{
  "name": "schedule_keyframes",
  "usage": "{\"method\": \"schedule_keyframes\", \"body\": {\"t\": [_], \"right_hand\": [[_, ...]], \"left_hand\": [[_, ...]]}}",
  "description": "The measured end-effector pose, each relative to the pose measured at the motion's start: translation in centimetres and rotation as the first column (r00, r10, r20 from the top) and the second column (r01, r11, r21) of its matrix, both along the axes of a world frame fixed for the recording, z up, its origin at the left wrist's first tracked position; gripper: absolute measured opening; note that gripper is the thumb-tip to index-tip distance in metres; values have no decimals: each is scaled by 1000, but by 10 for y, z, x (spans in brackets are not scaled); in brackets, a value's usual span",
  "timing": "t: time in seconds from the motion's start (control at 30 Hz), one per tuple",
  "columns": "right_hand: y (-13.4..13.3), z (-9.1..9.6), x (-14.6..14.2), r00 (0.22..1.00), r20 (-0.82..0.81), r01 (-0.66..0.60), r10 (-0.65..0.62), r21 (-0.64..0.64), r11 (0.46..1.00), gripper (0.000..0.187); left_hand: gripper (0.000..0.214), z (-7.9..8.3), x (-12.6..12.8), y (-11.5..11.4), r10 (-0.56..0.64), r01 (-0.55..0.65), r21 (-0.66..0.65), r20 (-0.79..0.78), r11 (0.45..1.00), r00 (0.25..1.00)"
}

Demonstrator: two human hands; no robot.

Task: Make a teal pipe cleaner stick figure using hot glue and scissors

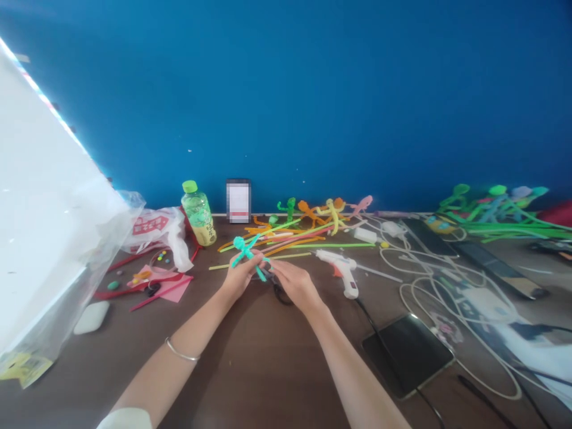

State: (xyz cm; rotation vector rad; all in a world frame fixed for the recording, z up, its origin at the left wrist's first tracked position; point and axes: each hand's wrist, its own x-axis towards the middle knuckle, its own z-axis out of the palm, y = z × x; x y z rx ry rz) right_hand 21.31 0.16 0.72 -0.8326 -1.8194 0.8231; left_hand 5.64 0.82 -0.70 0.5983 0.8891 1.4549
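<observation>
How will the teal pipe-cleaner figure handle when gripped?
Likely very light and bendable: the teal pipe-cleaner figure is only thin twisted stems. Its limbs probably hold a bend, since one juts out unsupported above the left hand. The fuzzy surface probably grips rather than slips.

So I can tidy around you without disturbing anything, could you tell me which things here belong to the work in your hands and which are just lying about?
Belonging: left hand, right hand, teal pipe-cleaner figure, loose pipe cleaners, hot glue gun.
Lying about: green-capped drink bottle, black tablet, white cables, pink paper.
</observation>
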Motion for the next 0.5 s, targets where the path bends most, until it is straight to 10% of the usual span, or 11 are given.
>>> {"method": "schedule_keyframes", "body": {"t": [0.13,0.3,0.5], "right_hand": [[2,-2,-9,966,-206,95,-155,-275,957,10],[6,-3,-11,880,-435,-137,-189,-615,777,18],[11,-7,-7,741,-626,-424,-243,-717,553,11]], "left_hand": [[31,1,1,-2,3,-2,39,-42,999,999],[36,2,-1,-6,69,-55,82,-179,995,981],[33,4,-1,-10,103,-57,155,-306,986,946]]}}
